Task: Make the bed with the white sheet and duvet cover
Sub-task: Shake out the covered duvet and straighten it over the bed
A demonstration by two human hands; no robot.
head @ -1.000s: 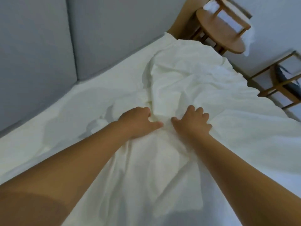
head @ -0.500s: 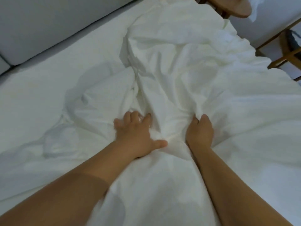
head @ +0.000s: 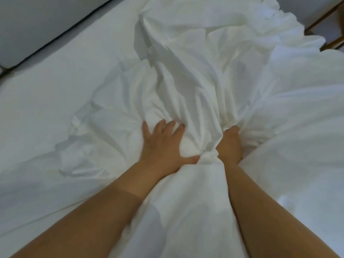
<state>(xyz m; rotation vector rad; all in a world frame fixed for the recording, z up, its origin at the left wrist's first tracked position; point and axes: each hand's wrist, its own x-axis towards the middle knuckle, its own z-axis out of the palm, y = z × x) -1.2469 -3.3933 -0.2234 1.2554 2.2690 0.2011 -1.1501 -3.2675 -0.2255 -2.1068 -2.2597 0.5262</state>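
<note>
Bedding is covering the whole bed, all of it white. The sheet (head: 42,101) is lying flat and fairly smooth over the left part of the mattress, running up to a grey padded panel (head: 37,21) at the upper left. The duvet cover (head: 201,67) is lying on top of the sheet, crumpled, filling the middle and right of the view. Its folds are fanning out from a tight gather near the centre and rising into a loose ridge toward the far end of the bed.

2 bare forearms are reaching in from the bottom edge. The left hand (head: 162,146) is pressing palm-down on the duvet cover, its 4 fingers (head: 161,125) straight and spread, its thumb stretching right to touch the gathered knot of cloth. The right hand (head: 230,146) is sitting just beside that gather on the other side, so the knot is lying squeezed between the 2 hands. Its fingertips are disappearing under the folds, so I cannot tell whether it is gripping the cloth or only pushing into it. A strip of the cover is running from the gather down between the forearms toward the person. Wooden furniture legs (head: 333,19) are showing at the top right corner, beyond the bed's edge.
</note>
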